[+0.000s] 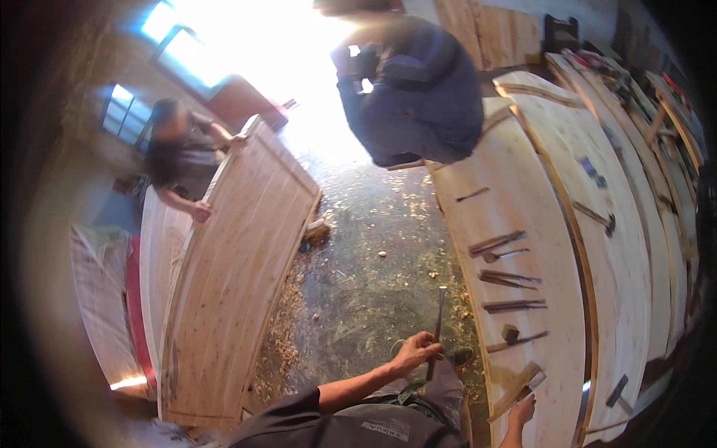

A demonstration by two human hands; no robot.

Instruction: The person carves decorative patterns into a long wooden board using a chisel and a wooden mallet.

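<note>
My left hand (416, 353) is closed round a long thin chisel-like tool (440, 305), which stands nearly upright in front of my legs with its pale tip at the top. At the lower right, my right hand (522, 412) is over the near end of a pale board (523, 201), fingers curled; what they grip is too small to make out. Just beyond those fingers lies a wooden tool with a pale, flat part (527, 382). Farther up the same board several slim hand tools (510, 279) are laid crosswise, with a small dark block (510, 334) among them.
On the left, one person (179, 153) holds a large wooden panel (239, 276) on edge. Another person in dark clothes (418, 89) bends over the board's far end. Shavings (282, 328) litter the floor. A hammer (596, 216) lies on the neighbouring board (612, 299).
</note>
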